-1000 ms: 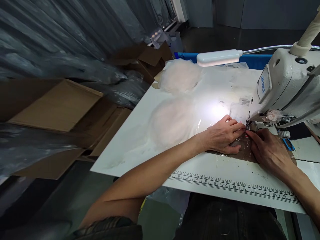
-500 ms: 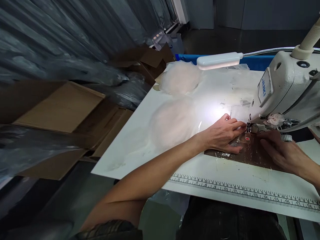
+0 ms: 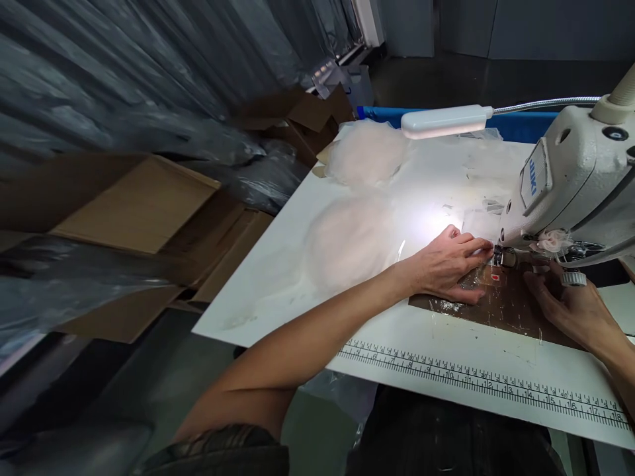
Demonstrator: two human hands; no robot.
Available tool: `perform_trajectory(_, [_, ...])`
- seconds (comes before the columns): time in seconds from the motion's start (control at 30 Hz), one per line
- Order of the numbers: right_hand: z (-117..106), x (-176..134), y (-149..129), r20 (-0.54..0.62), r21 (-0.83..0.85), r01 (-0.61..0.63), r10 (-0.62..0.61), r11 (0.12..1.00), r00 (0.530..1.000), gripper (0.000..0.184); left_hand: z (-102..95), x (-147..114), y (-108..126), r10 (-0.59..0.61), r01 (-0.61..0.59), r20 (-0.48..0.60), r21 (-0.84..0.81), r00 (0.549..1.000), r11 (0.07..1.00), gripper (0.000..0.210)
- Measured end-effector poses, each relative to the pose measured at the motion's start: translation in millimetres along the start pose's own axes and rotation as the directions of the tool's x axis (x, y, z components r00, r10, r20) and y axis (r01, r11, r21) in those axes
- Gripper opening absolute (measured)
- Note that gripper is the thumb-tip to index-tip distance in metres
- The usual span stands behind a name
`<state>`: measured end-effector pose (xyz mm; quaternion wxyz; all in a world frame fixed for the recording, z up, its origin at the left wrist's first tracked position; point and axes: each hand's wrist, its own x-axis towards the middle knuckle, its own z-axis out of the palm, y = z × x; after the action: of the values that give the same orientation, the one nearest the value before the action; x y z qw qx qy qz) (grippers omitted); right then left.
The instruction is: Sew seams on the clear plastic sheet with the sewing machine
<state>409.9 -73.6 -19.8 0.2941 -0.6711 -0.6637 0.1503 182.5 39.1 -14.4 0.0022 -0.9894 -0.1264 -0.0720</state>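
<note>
My left hand [image 3: 454, 266] lies palm down on the table at the sewing machine's needle area, its fingertips beside the presser foot [image 3: 498, 255]. Its fingers are stretched out, with the thumb apart. A sheer whitish piece of fabric [image 3: 480, 223] shows just past these fingers; how much lies under the hand is hidden. Under the machine head, my right hand [image 3: 570, 304] rests right of the presser foot, fingers bent and partly hidden behind a ridged knob [image 3: 574, 277]. Whether it holds anything cannot be seen. Between the hands is a brown plate [image 3: 501, 301] with thread scraps.
The white sewing machine [image 3: 570, 178] stands at the right, with a lamp [image 3: 444, 122] over the table [image 3: 278, 297]. Two pale sheer round pieces [image 3: 350, 241] lie left of my hand. A printed ruler [image 3: 471, 380] runs along the front edge. Cardboard boxes [image 3: 143, 205] stand at the left.
The view has shifted slightly, so everything sits a little further right. My right hand's fingers have drawn apart a little from the thumb near the knob. My left hand stays by the presser foot.
</note>
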Motion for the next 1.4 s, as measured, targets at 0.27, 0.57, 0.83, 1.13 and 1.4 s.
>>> perform_trajectory(0.27, [-2, 4, 0, -0.064, -0.014, -0.002, 0.001, 1.0, 0.998, 0.032, 3.9, -1, -3, -0.018, 0.014, -0.029, -0.14, 0.999, 0.99, 0.064])
perform_trajectory(0.57, [-2, 4, 3, -0.073, -0.044, 0.038, -0.042, 0.998, 0.996, 0.031, 6.0, 1, -3, -0.078, 0.084, 0.034, -0.229, 0.996, 0.97, 0.066])
perform_trajectory(0.83, [3, 0, 9, -0.094, -0.119, 0.123, -0.135, 0.985, 0.986, 0.025, 4.1, 0, -4, -0.084, 0.092, 0.045, -0.228, 0.995, 0.969, 0.068])
perform_trajectory(1.13, [6, -3, 12, -0.075, -0.136, 0.174, -0.185, 0.975, 0.98, 0.025, 2.2, 1, -4, -0.102, 0.121, 0.097, -0.214, 0.99, 0.969, 0.071])
perform_trajectory(1.4, [7, -2, 11, -0.06, -0.147, 0.207, -0.217, 0.967, 0.974, 0.022, 4.1, 1, -3, -0.116, 0.126, 0.071, -0.167, 0.991, 0.978, 0.071])
